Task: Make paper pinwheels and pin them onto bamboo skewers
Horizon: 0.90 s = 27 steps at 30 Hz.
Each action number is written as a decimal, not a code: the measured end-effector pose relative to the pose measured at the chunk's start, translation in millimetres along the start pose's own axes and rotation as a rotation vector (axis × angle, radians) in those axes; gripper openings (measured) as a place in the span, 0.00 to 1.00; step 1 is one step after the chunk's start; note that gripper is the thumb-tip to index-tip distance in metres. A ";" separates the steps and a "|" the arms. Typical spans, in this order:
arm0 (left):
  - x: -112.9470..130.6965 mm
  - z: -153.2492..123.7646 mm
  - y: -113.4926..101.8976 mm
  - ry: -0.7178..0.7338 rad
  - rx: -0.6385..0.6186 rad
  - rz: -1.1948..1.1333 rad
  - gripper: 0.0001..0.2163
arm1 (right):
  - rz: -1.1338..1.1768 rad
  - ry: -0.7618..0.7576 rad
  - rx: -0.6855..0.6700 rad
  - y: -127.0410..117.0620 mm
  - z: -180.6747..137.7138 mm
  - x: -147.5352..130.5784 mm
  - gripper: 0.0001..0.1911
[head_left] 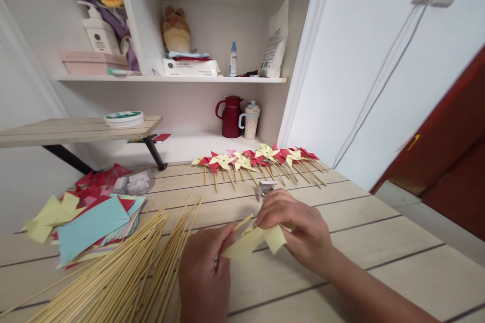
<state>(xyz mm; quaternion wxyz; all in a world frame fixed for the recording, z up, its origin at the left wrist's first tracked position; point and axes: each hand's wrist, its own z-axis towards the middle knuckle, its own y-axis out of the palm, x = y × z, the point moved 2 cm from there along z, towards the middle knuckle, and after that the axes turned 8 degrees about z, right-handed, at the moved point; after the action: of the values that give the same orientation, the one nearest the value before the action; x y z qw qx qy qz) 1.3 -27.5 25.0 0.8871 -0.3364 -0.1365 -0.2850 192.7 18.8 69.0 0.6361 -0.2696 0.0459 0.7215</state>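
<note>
My left hand [206,272] is closed round a thin wooden stick [243,222] whose tip pokes up toward the folded yellow paper pinwheel [253,242]. My right hand [297,227] pinches the top of that yellow pinwheel, fingers curled over its centre. Both hands meet over the wooden table [359,222], near its front middle. A small silver stapler-like thing [265,189] lies just behind my right hand.
A heap of wooden sticks [125,262] fans out at the front left, beside a stack of coloured paper squares [91,222]. A row of finished red and yellow pinwheels [261,159] lies at the back. A red jug [230,116] and cup [250,120] stand behind.
</note>
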 end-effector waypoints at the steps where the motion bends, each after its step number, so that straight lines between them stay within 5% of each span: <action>1: 0.5 0.0 -1.3 0.028 0.007 0.007 0.20 | 0.000 0.000 -0.003 0.2 0.1 0.0 0.11; 27: 10.4 2.0 -9.4 0.221 0.060 0.085 0.24 | 0.020 -0.012 -0.032 1.9 0.1 -1.4 0.09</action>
<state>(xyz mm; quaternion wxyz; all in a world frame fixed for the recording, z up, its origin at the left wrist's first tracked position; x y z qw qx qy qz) 3.9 -36.2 35.9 0.9178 -0.2816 -0.0321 -0.2782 191.0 17.2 69.2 0.6248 -0.2749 0.0331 0.7300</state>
